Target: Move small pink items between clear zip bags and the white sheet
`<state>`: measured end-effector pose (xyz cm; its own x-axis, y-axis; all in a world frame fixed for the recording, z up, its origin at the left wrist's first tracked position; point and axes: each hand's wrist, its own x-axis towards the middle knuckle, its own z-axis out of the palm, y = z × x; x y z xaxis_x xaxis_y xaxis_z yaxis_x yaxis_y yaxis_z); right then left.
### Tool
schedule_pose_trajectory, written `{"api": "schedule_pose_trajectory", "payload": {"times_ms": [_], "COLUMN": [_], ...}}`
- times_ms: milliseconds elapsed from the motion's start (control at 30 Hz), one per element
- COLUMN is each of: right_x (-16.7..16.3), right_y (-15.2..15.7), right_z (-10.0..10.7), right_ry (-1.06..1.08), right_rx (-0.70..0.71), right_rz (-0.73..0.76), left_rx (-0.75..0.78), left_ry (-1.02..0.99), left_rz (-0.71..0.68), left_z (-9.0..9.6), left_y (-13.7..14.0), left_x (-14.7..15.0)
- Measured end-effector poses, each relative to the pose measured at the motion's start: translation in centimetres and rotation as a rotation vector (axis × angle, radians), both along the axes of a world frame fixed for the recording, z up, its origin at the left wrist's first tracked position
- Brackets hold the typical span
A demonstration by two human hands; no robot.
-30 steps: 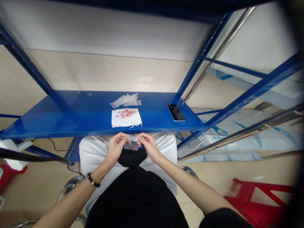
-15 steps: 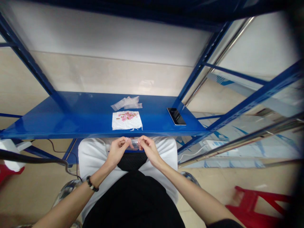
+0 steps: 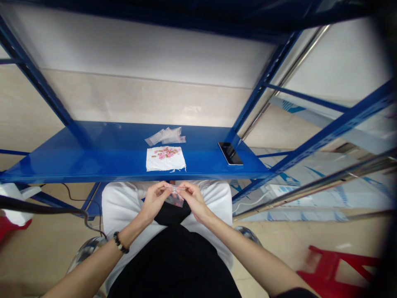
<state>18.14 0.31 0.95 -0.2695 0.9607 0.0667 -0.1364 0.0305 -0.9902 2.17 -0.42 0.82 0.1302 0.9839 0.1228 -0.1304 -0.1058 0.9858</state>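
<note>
Above my lap, my left hand (image 3: 157, 198) and my right hand (image 3: 192, 198) pinch the top edge of a small clear plastic bag (image 3: 177, 200) between them. The bag hangs down between my fingers, and what it holds, if anything, is too unclear to tell. On the blue shelf (image 3: 102, 159) just beyond my hands lies a white tissue (image 3: 161, 165). A loose heap of pink and brownish capsule-like pieces (image 3: 167, 152) rests on it. Behind the tissue, several clear plastic bags (image 3: 167, 135) overlap in a small pile.
A dark phone (image 3: 231, 153) lies near the shelf's right end. Blue metal uprights (image 3: 263, 82) frame the shelf on both sides. A red stool (image 3: 331, 265) stands on the floor at right. A dark cable (image 3: 46, 207) runs in from the left.
The bag between my hands has turned from lying stretched sideways to hanging downward. My hands have come slightly closer together.
</note>
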Motion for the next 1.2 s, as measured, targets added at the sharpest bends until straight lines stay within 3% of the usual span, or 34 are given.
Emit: {"api": "schedule_pose_trajectory", "payload": {"times_ms": [233,533,867,1033,1200], "right_x": [0.1,0.2,0.5,0.8,0.7], "right_y": [0.2,0.1,0.4,0.5,0.8], "right_z": [0.2,0.0,-0.1,0.0,-0.8], "right_ry": [-0.004,-0.020,-0.013,0.004,0.026], "right_rx": [-0.016,0.044,-0.007,-0.017,-0.066], "right_rz": [0.060,0.083,0.210,0.181,0.118], "left_rx": [0.018,0.075,0.178,0.119,0.134], "left_ry": [-0.001,0.066,0.284,0.209,0.237], "left_rz": [0.026,-0.050,-0.052,-0.105,-0.026], "left_z": [0.2,0.0,0.2,-0.2,-0.2], "left_y": [0.0,-0.1,-0.1,0.1,0.4], "left_x": [-0.1,-0.2,-0.7,-0.4,-0.7]}}
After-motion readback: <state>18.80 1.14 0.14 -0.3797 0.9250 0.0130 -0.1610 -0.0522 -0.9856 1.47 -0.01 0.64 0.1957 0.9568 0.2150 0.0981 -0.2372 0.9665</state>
